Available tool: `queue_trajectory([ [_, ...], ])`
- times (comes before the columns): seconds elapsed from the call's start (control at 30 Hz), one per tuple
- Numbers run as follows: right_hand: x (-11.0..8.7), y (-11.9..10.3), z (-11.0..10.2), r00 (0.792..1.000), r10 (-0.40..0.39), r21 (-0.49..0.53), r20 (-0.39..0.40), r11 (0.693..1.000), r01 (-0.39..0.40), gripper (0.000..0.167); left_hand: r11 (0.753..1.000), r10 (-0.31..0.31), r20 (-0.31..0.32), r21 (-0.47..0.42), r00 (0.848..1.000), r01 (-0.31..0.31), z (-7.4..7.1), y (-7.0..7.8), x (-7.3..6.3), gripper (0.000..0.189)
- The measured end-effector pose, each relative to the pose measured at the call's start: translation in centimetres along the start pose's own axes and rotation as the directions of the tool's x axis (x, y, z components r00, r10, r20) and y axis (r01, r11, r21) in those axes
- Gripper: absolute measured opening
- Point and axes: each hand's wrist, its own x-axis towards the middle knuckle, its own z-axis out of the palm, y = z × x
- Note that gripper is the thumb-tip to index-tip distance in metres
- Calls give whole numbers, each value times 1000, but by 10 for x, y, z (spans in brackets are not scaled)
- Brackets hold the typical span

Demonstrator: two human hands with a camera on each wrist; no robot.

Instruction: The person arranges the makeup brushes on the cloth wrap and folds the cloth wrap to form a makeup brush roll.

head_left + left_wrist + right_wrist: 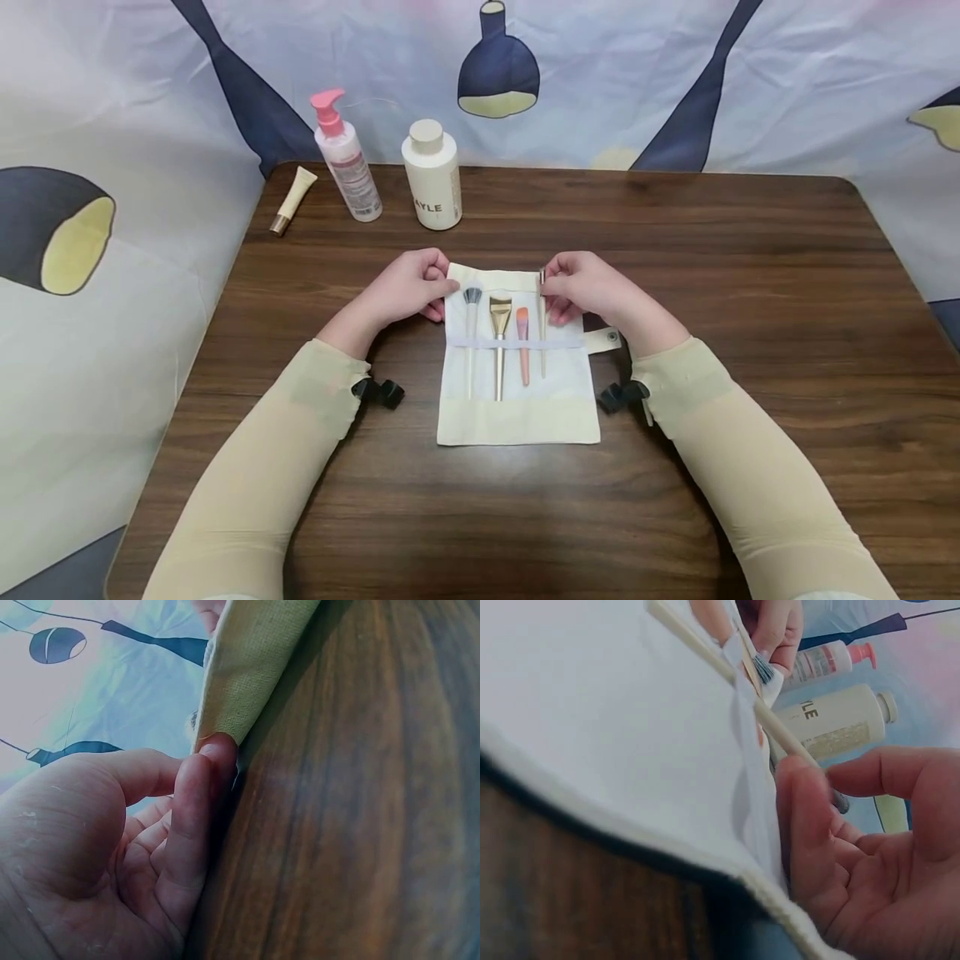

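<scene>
A cream cloth brush roll lies unfolded on the table with a white elastic band across it. Tucked under the band are a fluffy grey-tipped brush, a wide flat brush and a small pink brush. My left hand pinches the roll's upper left corner between thumb and fingers. At the right side, my right hand pinches a slim brush near its upper end. In the right wrist view, that brush's pale handle passes under the band; my fingers partly cover its head end.
Behind the roll stand a white bottle and a pump bottle with a pink top. A small cream tube lies at the back left. A snap strap sticks out from the roll's right edge. The brown table extends to the right.
</scene>
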Motion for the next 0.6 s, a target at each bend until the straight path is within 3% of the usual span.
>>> queue_trajectory([
  [0.2, -8, 5, 3, 999, -17, -135, 32, 991, 21, 19, 1000, 0, -10, -2, 1000, 0, 3, -4, 2, 19],
  [0.47, -11, 4, 7, 1000, -10, -105, 14, 994, 11, 18, 1000, 11, -19, 5, 1000, -11, 0, 2, 1, 19],
  [0.6, -12, 6, 7, 1000, 2, -159, 21, 987, 1, 18, 1000, -5, -12, 2, 1000, 5, 2, 1, 0, 19],
])
